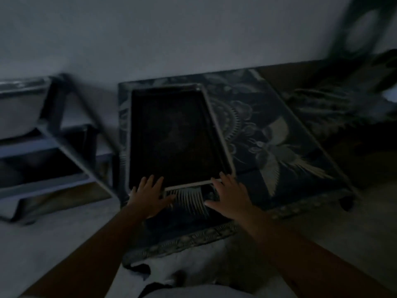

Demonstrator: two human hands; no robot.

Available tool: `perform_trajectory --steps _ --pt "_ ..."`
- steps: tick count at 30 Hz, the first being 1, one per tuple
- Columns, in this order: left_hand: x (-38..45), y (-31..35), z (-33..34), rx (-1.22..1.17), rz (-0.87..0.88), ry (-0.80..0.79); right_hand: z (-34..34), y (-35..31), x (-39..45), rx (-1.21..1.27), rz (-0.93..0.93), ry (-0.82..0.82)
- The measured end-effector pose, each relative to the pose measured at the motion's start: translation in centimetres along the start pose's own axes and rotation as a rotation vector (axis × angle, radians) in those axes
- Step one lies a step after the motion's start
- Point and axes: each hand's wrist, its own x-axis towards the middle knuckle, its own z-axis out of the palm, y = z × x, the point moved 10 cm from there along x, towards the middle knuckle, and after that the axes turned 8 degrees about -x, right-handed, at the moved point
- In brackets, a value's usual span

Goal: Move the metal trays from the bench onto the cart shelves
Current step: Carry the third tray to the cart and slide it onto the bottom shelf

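Dim, blurred room, pale wall behind, 1 dark metal tray (171, 134) laid flat on patterned bench (279, 147), cart shelves (53, 134) left of tray, left hand (149, 195) and right hand (231, 195) spread flat at tray's near rim, nothing gripped.

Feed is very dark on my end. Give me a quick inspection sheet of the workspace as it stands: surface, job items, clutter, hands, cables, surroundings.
Surface: bench covered by a dark patterned cloth with a bird motif.
Job's things: one dark metal tray lies flat on the bench's left part; cart stands left of the bench, with a pale tub on an upper shelf.
Clutter: dim, blurred items at the bench's far right; cannot identify.
Hands: left hand and right hand lie with fingers spread at the tray's near edge, one at each corner; no curled grip visible.
Cables: nothing seen.
Surroundings: plain pale wall behind; pale floor; light cloth heaped at the bench's near end.
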Motion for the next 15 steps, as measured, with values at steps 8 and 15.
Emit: perform_trajectory --steps 8,15 --pt "-2.0 -0.7 1.3 -0.085 -0.135 0.043 2.0 -0.7 5.1 -0.206 -0.102 0.042" --pt "-6.5 1.5 2.3 -0.133 -0.15 0.163 2.9 0.7 3.3 -0.142 -0.105 0.065"
